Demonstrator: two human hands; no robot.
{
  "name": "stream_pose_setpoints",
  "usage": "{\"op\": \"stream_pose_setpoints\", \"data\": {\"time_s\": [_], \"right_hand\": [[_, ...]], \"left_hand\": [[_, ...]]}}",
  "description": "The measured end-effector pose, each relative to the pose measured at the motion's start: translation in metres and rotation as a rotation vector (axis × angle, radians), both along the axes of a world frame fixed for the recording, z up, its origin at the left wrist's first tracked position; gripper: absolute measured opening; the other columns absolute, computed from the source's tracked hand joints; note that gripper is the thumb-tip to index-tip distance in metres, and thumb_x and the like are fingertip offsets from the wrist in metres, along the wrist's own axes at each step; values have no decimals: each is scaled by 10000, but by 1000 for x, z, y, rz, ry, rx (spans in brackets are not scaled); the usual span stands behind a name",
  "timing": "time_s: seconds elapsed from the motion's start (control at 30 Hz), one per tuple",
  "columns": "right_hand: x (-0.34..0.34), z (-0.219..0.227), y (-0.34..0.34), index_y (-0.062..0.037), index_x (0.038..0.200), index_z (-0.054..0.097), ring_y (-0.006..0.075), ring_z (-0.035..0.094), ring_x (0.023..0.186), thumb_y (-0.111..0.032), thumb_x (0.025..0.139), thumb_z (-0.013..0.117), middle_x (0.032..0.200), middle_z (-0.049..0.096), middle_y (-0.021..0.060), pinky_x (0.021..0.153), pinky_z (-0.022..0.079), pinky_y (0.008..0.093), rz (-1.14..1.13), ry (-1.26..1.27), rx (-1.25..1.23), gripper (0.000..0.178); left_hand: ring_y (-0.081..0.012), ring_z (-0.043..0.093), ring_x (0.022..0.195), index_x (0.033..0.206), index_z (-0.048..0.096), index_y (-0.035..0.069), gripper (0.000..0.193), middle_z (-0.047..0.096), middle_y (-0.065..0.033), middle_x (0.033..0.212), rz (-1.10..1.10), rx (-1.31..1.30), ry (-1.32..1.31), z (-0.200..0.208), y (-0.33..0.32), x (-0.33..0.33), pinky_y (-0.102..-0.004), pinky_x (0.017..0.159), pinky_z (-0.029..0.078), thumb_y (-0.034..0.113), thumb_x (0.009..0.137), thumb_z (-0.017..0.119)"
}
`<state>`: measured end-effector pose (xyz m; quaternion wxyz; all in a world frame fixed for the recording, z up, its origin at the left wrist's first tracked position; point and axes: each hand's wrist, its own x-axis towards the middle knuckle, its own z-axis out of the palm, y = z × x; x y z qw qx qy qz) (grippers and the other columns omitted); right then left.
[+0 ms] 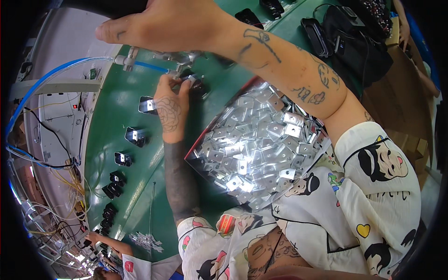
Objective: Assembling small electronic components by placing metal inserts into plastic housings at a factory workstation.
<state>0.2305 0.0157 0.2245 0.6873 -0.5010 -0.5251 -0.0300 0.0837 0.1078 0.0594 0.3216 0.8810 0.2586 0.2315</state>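
Note:
My left hand (171, 109) is closed at the fingertips on a small black housing (198, 87) with shiny metal in it, beside a metal fitting (174, 73) on the end of a blue air hose. My right hand (170, 28) reaches across the top of the picture, its thumb stretched out to the left. Its other fingers are hidden, so what they hold cannot be made out. Near my left hand stand black housings with bright metal inside, one (148, 105) beside it and another (135, 136) nearer. A red-edged box heaped with bent metal brackets (254, 140) lies between my forearms.
The green table (144, 172) carries a row of black housings (112, 189) along its left side and a small pile of metal pieces (145, 241). A blue hose (60, 65) arches at left. A black bag (357, 51) lies upper right. Another person's arm (109, 240) shows lower left.

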Motion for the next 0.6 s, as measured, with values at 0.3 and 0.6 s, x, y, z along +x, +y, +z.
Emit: {"op": "stream_pose_setpoints", "data": {"time_s": [0.3, 0.6], "right_hand": [[0, -2, -2, -38, 1120, 570, 168, 497, 615, -102, 780, 622, 763, 572, 35, 589, 405, 291, 1, 12, 3, 349], [8, -5, 2, -37, 1127, 568, 166, 497, 609, -103, 785, 623, 761, 571, 33, 581, 404, 289, -13, -22, -59, 352]], "left_hand": [[-269, 617, 931, 966, 619, 47, 213, 633, -129, 1079, 158, 744, -235, 2, 10, 4, -358, 827, 500, 41, 769, 700], [-329, 623, 1008, 1169, 601, 30, 461, 628, -147, 1144, -288, 182, -159, -18, -33, 50, -385, 878, 499, 200, 776, 771]]}}
